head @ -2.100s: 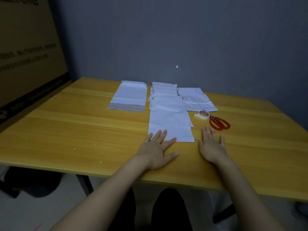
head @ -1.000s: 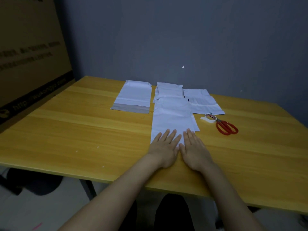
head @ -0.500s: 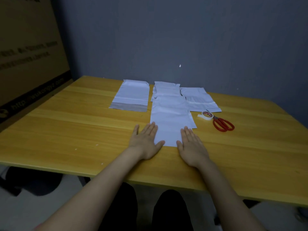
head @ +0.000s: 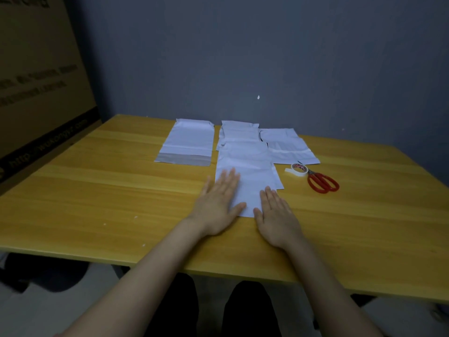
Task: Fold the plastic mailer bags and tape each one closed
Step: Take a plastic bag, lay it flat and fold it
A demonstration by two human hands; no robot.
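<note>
A white mailer bag point(head: 247, 173) lies flat in the middle of the yellow table point(head: 97, 195), its near end between my hands. My left hand point(head: 218, 203) rests flat, fingers spread, over the bag's near left corner. My right hand point(head: 277, 215) lies flat at the bag's near right edge. Three more white mailer bags lie further back: a left one point(head: 188, 144) with a grey strip, a middle one point(head: 239, 131) partly under the near bag, and a right one point(head: 286, 147). A roll of white tape point(head: 299, 169) sits right of the bag.
Red-handled scissors point(head: 322, 182) lie beside the tape roll. A large cardboard box point(head: 36, 81) leans at the table's left. A grey wall stands behind the table. My legs show under the near table edge.
My hands, side by side on the bag's near end a second ago, have slid apart to its left and right edges, and the left hand has moved slightly forward.
</note>
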